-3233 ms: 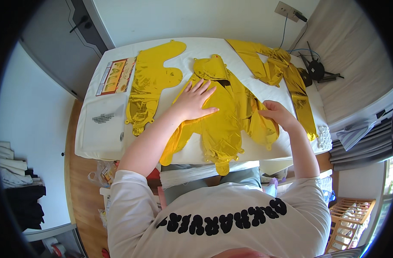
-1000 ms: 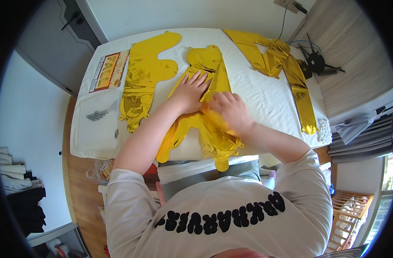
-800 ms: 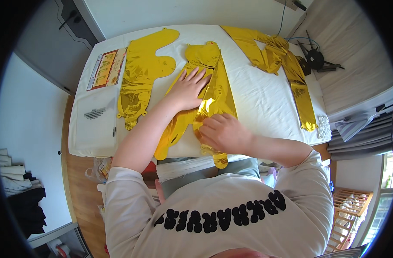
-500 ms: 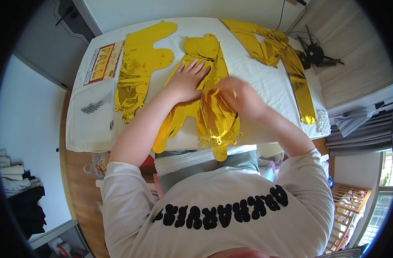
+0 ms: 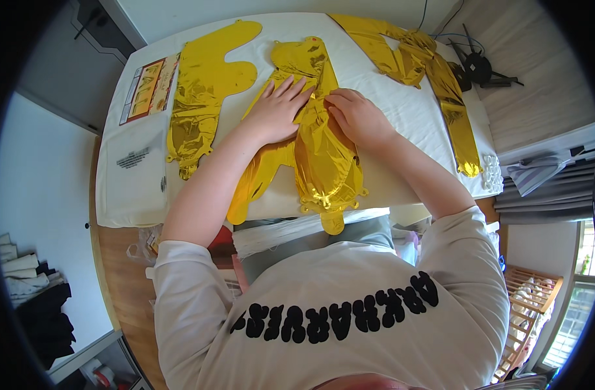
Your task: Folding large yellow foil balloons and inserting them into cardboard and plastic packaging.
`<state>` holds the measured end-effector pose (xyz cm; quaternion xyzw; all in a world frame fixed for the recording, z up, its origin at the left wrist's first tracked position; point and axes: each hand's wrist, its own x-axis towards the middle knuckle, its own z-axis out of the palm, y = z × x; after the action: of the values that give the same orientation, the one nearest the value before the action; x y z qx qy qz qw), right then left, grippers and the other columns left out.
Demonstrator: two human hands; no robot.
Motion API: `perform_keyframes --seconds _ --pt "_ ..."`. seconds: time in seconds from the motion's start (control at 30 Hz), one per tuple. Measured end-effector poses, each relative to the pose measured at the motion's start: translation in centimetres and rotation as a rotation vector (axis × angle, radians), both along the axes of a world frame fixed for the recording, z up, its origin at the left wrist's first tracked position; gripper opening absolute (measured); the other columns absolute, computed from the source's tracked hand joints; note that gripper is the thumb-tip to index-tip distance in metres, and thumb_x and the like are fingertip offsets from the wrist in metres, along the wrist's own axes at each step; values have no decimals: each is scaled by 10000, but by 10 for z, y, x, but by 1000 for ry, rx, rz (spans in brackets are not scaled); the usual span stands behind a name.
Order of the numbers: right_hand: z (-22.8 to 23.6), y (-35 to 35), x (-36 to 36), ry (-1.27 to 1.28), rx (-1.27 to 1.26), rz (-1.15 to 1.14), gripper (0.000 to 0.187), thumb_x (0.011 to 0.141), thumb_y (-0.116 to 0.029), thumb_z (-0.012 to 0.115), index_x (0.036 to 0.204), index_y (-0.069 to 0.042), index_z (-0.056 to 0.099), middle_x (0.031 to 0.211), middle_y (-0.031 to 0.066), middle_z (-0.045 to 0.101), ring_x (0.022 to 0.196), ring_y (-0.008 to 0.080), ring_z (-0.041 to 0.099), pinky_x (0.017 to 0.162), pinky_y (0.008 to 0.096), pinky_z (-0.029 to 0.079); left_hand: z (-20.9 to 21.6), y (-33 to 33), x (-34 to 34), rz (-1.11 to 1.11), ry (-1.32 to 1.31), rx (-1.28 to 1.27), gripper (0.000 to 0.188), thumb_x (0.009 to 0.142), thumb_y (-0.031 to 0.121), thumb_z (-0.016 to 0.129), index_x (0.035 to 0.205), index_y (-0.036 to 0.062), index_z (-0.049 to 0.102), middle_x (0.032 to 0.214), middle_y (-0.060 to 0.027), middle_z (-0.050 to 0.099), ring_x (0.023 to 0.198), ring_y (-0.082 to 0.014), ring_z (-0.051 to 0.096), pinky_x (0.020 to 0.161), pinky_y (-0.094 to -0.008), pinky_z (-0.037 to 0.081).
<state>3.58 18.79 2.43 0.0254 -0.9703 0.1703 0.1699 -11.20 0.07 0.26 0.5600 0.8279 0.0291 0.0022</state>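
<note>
A crumpled, flat gold foil balloon [image 5: 327, 162] lies in the middle of the white-covered table, its lower tab hanging over the near edge. My left hand [image 5: 279, 112] rests palm down on its upper middle part, fingers spread. Against its right edge lies my right hand [image 5: 364, 120], fingertips on the foil and thumb a little apart from the fingers. The foil under both palms is hidden. Another gold foil balloon [image 5: 197, 97] is spread flat to the left. A third, partly folded gold foil balloon [image 5: 450, 107] lies along the table's far right side.
A printed card [image 5: 149, 90] and a clear plastic packet [image 5: 132, 175] lie on the left of the white tablecloth [image 5: 401, 156]. At the right edge are a black device with antennas [image 5: 477, 67] and a small clear-white bundle [image 5: 492, 173]. A wall stands behind the table.
My right hand, blurred in motion over the foil before, now lies on the balloon's right edge. The foil's raised fold looks flatter. My left hand keeps its place on the balloon.
</note>
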Motion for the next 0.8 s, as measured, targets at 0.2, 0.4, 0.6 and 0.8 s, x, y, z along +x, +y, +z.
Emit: perform_keyframes --seconds 0.2,0.4,0.6,0.8 --pt "2 -5 0 -80 36 -23 317 1001 -229 593 1254 -41 626 1258 139 638 1178 332 615 1005 414 505 -2 0 0 10 -63 42 765 967 392 616 1621 175 283 1704 -92 224 1585 -288 157 1279 -524 137" --pt "0 -8 3 -91 187 -19 405 998 -326 611 1300 -55 596 1302 124 605 1214 323 591 1022 425 492 0 1 1 7 -67 52 777 960 421 618 1621 182 286 1703 -92 229 1583 -289 166 1276 -526 147" --pt "-5 -7 7 -6 271 12 609 954 -499 645 1346 -39 561 1340 154 572 1236 352 576 1067 433 464 -5 1 -3 -18 9 43 807 944 462 628 1620 181 288 1702 -100 231 1582 -292 171 1273 -533 151" --pt "-3 -5 10 -22 311 16 708 933 -576 635 1366 -24 541 1370 171 553 1265 368 558 1099 450 436 -6 0 -2 -11 0 43 862 911 507 662 1618 182 293 1701 -103 231 1581 -296 175 1272 -534 153"
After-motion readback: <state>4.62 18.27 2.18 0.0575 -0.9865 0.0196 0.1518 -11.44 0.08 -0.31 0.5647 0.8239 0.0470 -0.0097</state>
